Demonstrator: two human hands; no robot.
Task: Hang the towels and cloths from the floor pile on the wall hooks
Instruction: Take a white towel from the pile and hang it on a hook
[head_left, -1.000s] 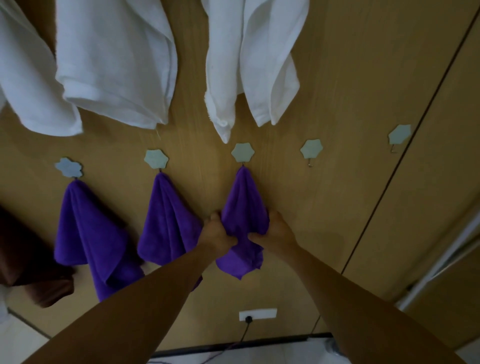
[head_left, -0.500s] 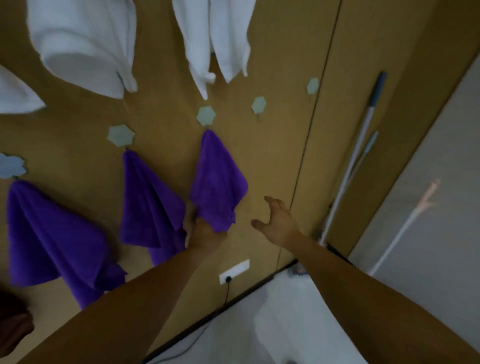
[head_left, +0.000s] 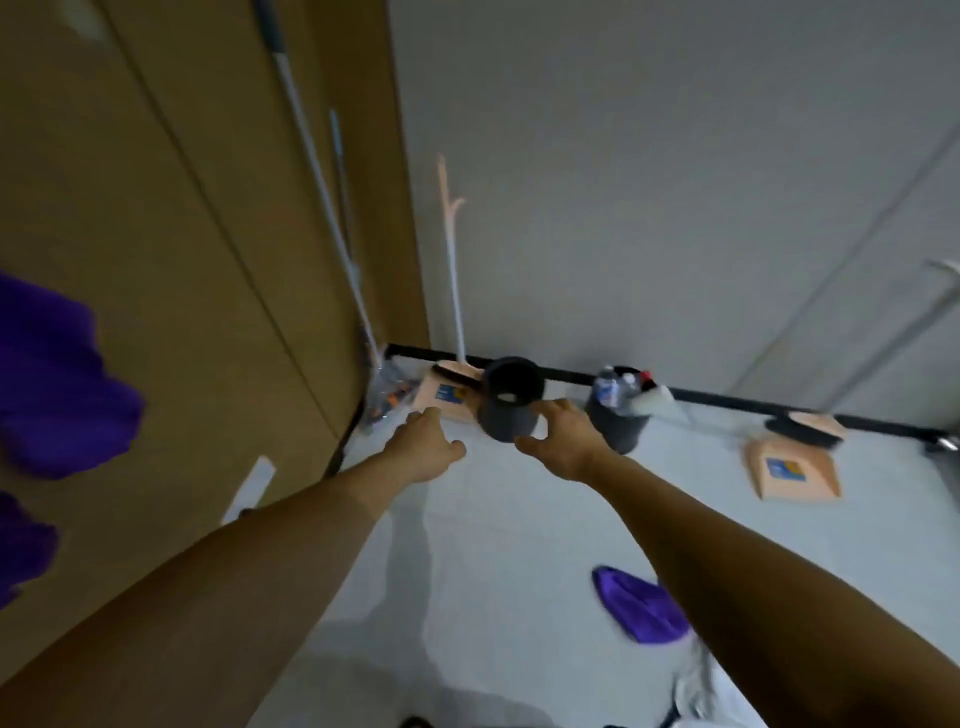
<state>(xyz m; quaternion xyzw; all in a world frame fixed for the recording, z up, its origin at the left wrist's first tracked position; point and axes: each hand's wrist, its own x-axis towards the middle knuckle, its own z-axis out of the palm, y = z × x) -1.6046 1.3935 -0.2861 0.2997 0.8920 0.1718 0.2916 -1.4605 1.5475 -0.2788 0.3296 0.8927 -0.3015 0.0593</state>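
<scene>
A purple cloth (head_left: 641, 605) lies on the pale floor at the lower right, partly hidden by my right forearm, with a whitish cloth (head_left: 698, 686) just below it. At the left edge, hung purple cloths (head_left: 57, 374) show blurred against the brown wooden wall (head_left: 171, 234). My left hand (head_left: 423, 441) and my right hand (head_left: 563, 439) are both stretched out in mid-air above the floor, fingers apart, holding nothing.
Two dark bins (head_left: 511, 397) stand by the far grey wall, the right one (head_left: 618, 415) holding bottles. Orange dustpans (head_left: 792, 470) with brushes lie on the floor. Mop poles (head_left: 322, 197) lean in the corner. A white socket (head_left: 249, 491) sits low on the wooden wall.
My view has swung right, from the hooks to the floor and room corner. Both hands have let go of the third purple cloth and now hang free over the floor.
</scene>
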